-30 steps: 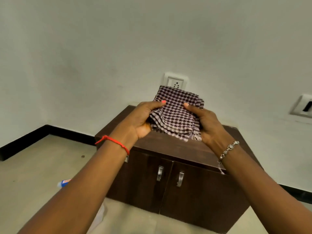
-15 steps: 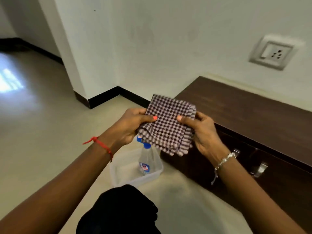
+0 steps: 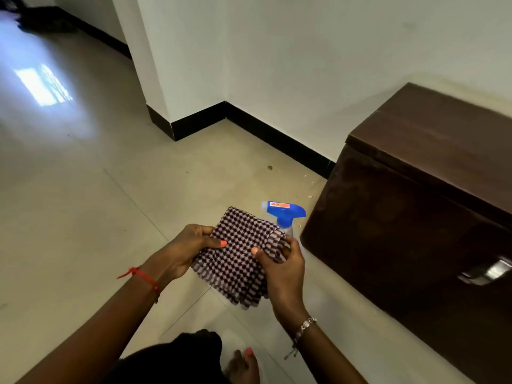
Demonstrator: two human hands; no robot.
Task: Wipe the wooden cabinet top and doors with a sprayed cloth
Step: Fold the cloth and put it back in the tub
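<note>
Both hands hold a folded checked cloth (image 3: 241,259), dark brown and pale, low over the floor. My left hand (image 3: 188,252) grips its left edge and my right hand (image 3: 281,268) grips its right side. Just behind the cloth stands a spray bottle with a blue trigger head (image 3: 285,213); its body is mostly hidden by the cloth. The dark wooden cabinet (image 3: 415,206) stands at the right against the wall, its top bare and a metal door handle (image 3: 484,271) showing on the front.
Pale tiled floor (image 3: 83,203) stretches to the left, with a wall corner and black skirting (image 3: 199,123) behind. My bare foot (image 3: 243,367) and dark clothing (image 3: 171,358) are at the bottom edge. Small crumbs lie near the cabinet's left side.
My view has swung left and down, from the cabinet top to the floor beside it. Both hands kept hold of the cloth and lowered it over the spray bottle.
</note>
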